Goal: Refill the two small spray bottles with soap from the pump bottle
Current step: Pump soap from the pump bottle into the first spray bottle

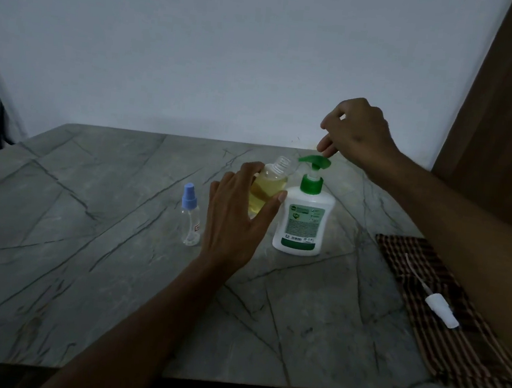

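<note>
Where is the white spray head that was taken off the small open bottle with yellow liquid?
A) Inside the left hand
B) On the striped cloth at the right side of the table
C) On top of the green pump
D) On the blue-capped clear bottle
B: the white spray head with its thin tube lies on the dark striped cloth at the table's right edge, apart from both hands.

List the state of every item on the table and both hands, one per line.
open spray bottle: uncapped, tilted toward the pump spout, holding yellow liquid
blue-capped spray bottle: upright, capped, looks empty
pump bottle: upright, green pump head raised
white spray cap: lying on the striped cloth
left hand: holds the open spray bottle
right hand: fingertips on the pump head
</note>
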`<state>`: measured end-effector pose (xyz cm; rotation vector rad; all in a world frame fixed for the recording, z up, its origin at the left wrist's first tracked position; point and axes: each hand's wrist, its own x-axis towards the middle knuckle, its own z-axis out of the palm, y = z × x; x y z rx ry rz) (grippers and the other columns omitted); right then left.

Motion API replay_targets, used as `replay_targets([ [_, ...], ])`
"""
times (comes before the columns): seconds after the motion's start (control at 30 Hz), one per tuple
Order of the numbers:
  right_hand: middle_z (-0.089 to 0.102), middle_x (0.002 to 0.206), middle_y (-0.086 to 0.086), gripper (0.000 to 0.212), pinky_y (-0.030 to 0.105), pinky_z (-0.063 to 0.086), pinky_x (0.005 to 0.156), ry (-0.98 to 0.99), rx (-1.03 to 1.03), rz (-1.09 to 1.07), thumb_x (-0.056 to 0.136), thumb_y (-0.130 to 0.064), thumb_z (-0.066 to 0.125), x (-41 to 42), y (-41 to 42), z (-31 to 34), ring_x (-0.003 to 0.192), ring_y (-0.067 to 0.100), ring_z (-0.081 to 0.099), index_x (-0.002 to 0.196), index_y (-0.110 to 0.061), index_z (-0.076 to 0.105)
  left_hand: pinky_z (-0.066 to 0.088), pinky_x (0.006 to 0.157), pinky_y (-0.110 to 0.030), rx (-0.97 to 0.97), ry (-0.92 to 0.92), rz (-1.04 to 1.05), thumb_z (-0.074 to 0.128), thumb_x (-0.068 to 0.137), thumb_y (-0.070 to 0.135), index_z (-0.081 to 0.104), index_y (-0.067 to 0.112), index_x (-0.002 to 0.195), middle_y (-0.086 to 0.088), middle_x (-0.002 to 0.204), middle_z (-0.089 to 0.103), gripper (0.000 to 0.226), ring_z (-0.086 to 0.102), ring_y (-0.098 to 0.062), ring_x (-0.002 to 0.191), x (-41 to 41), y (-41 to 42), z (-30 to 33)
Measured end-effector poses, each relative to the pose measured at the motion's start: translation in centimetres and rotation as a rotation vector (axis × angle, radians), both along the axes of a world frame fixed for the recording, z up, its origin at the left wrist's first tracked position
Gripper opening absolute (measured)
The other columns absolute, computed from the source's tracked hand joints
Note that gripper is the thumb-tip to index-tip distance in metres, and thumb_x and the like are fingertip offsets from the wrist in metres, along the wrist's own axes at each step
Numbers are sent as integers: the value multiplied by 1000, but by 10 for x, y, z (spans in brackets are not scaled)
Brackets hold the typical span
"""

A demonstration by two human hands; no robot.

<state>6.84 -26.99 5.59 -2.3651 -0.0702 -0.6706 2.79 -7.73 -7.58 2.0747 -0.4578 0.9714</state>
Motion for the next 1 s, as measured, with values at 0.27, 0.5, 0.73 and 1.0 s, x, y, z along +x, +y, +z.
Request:
replay_targets([
  [0.27, 79, 75, 8, 29, 47, 64, 83, 77, -7, 20, 88, -17, 52, 21, 23, -6, 78, 26, 78, 98, 3, 72, 34, 82, -24, 20, -16, 49, 63, 91, 52, 56, 23, 128, 3, 114, 63, 48, 42, -1, 96, 1, -5, 0],
  [0.5, 77, 87, 12, 34, 49, 62, 85, 78, -81, -2, 85, -27, 48, 29, 27, -10, 85, 30, 75, 99, -4, 68, 36, 86, -28, 39, -49, 56, 65, 92, 50, 59, 22, 129, 2, 114, 66, 46, 48, -6, 98, 1, -8, 3],
  [0.73, 73, 93, 10, 26, 45, 62, 82, 108, -193, -4, 93, -28, 48, 29, 29, -20, 83, 30, 72, 100, -11, 65, 38, 83, -31, 71, -20, 67, 61, 94, 53, 57, 27, 135, 5, 108, 64, 49, 51, -11, 96, 2, -8, 2],
  [1.0, 72, 97, 11, 21, 42, 60, 83, 109, -263, -24, 97, -19, 46, 31, 33, -20, 88, 30, 69, 102, -8, 64, 34, 84, -28, 67, -23, 68, 60, 93, 52, 58, 26, 134, 4, 111, 66, 49, 51, -9, 97, 1, -8, 2],
])
